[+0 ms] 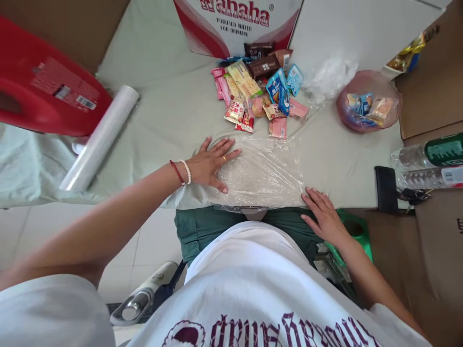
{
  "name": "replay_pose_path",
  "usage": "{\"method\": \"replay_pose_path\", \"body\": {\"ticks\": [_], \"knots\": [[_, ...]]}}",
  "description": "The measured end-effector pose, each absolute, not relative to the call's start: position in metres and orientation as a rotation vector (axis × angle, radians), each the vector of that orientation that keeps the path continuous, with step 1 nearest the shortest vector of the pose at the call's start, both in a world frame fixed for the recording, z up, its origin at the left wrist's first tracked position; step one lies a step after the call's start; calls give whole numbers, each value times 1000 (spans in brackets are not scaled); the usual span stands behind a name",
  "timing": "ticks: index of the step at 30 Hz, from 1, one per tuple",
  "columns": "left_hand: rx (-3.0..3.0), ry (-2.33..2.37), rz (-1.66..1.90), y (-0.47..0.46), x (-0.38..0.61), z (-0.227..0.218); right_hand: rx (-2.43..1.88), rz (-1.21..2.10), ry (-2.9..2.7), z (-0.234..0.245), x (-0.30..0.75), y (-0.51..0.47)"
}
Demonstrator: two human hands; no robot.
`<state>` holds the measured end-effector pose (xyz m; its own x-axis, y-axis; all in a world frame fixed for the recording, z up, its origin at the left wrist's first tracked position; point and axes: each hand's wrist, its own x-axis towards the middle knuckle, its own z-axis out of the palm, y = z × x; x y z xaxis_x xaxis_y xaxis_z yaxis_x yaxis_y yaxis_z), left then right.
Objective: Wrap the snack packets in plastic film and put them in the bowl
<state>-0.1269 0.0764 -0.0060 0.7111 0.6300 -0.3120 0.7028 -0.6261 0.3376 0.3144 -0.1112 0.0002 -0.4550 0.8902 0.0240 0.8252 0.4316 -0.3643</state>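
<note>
A sheet of clear plastic wrap (265, 173) lies spread on the pale tablecloth (166, 106) at the near edge. My left hand (211, 164) lies flat on the sheet's left side, fingers stretched out. My right hand (323, 214) rests open at the sheet's lower right corner, by the table edge. Neither hand holds anything. Just beyond the sheet sits a pile of several small snack packets (258, 94) in pink, blue, yellow and brown wrappers.
A roll of plastic wrap (101, 137) lies at the left beside a red plastic stool (47, 82). A wrapped bundle of snacks (369, 103) sits at the right, with water bottles (430, 164) and a dark phone (385, 188) nearby. A water carton (238, 24) stands behind.
</note>
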Motion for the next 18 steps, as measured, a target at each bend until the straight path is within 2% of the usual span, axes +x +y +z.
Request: {"method": "replay_pose_path", "body": {"ticks": [3,7,9,12,18], "knots": [[2427,1021,-123,83,-137,5,-1470,508,-2209,23,315,-94],[2468,1273,130,82,-130,24,-1436,494,-2038,37,291,-48],[2525,1298,144,76,-117,28,-1314,542,-2150,32,266,-27],[2560,1128,-45,68,-99,24,-1053,620,-2432,18,215,-14],[2335,1064,-135,78,-106,5,-400,711,-2924,5,130,-48]]}}
